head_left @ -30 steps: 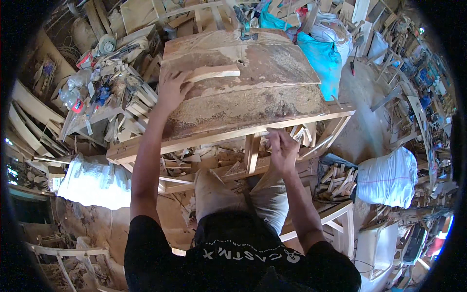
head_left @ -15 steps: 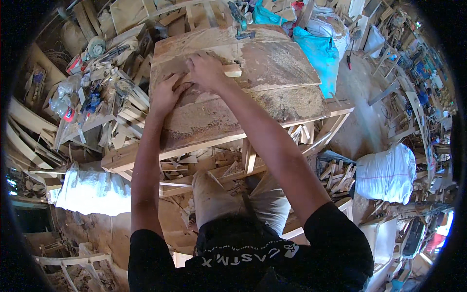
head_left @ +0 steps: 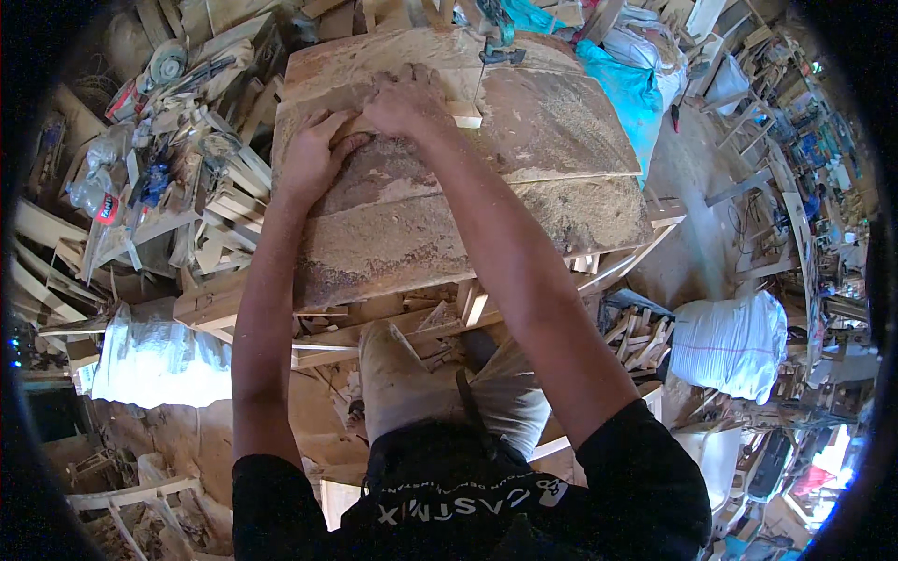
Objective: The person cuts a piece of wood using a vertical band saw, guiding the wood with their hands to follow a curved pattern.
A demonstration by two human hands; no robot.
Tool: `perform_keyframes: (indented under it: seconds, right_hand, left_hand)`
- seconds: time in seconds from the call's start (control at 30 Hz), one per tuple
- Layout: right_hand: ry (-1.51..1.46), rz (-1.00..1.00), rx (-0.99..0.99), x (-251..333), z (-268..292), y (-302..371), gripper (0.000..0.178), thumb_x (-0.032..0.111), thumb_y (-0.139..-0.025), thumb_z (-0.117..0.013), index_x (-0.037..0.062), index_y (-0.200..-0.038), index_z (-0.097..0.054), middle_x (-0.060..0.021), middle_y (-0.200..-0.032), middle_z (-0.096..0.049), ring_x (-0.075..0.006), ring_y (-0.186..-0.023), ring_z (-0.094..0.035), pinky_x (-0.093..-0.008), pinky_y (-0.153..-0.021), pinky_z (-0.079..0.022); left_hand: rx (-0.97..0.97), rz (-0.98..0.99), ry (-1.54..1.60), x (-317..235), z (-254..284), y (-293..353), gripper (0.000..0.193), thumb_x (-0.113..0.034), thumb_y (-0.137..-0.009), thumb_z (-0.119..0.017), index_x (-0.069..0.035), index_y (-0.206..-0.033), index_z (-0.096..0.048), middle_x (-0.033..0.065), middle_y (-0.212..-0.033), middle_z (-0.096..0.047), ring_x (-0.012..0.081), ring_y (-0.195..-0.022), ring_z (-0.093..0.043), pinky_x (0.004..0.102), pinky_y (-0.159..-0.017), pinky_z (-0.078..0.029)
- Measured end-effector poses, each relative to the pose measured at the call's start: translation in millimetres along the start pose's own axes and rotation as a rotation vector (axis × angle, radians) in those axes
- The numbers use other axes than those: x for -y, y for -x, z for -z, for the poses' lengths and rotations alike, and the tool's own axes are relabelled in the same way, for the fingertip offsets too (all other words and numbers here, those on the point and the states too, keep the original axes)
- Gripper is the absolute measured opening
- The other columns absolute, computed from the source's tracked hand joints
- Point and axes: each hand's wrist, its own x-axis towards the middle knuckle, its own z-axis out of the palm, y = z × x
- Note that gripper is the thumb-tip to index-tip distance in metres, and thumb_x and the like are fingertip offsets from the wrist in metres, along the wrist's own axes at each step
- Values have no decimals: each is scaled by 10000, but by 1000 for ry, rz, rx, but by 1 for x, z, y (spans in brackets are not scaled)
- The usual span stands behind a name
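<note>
A broad, dusty brown wooden panel [head_left: 552, 131] made of joined boards lies in front of me. My right hand [head_left: 407, 103] is closed over a pale-ended wooden block [head_left: 465, 114], pressed down on the panel's left half. Just beside it, my left hand [head_left: 321, 154] is curled around the block's left end, its thumb toward the right hand. Most of the block is hidden under my fingers. At the panel's far edge, a blue-green clamp [head_left: 502, 56] sits across a board seam. Sawdust coats the near board.
A wooden frame [head_left: 215, 301] supports the panel. Offcuts, a plastic bottle [head_left: 94, 201] and a tape roll [head_left: 168, 64] crowd the left. Beyond the panel's right side lies a turquoise sack [head_left: 627, 98]. White sacks [head_left: 730, 341] stand at both sides, with wood scraps below.
Both hands and the wooden block have shifted slightly away from me and left along the panel. My view has moved a little too, and the grip looks the same.
</note>
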Motion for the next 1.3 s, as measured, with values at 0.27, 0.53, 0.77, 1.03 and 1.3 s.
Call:
perform_keyframes:
  seconds: [0.27, 0.53, 0.77, 1.03, 1.3]
  right_hand:
    - [-90, -50, -34, 4, 4, 3, 658, 454, -998, -391, 110, -1558, -429, -283, -1658, -238, -490, -1531, -197, -610, -1253, -134]
    - [-40, -70, 0, 4, 16, 3, 655, 455, -994, -400, 125, -1558, -441, -262, -1645, -284, -452, -1530, -242, -560, -1264, -148]
    - [10, -54, 31, 4, 21, -4, 672, 459, -984, -417, 135, -1573, -422, -251, -1642, -294, -447, -1522, -261, -550, -1263, -164]
    - [-32, -85, -57, -3, 2, -8, 683, 449, -959, -444, 119, -1557, -446, -247, -1638, -302, -439, -1524, -254, -565, -1260, -155]
    - [-65, -84, -34, -5, 8, -11, 703, 453, -944, -460, 103, -1554, -445, -257, -1625, -323, -447, -1508, -286, -557, -1256, -174]
  left_hand:
    - [5, -22, 34, 12, -5, -5, 464, -305, -876, -781, -51, -1252, -684, 204, -1142, -685, 426, -1107, -637, 480, -957, -501]
    - [66, 29, -30, 8, -1, -14, 494, -433, -924, -716, -104, -1291, -685, 162, -1283, -685, 394, -1173, -644, 448, -1008, -500]
    - [67, 43, 8, 8, -1, -16, 491, -417, -919, -725, -93, -1284, -684, 164, -1274, -686, 392, -1164, -649, 447, -986, -511]
    - [7, -72, 4, 14, -6, -18, 466, -347, -905, -748, -56, -1264, -688, 181, -1221, -694, 412, -1135, -642, 454, -976, -505]
    - [14, -43, 1, 13, -8, -21, 475, -365, -905, -744, -68, -1272, -689, 173, -1212, -697, 408, -1139, -643, 449, -985, -503]
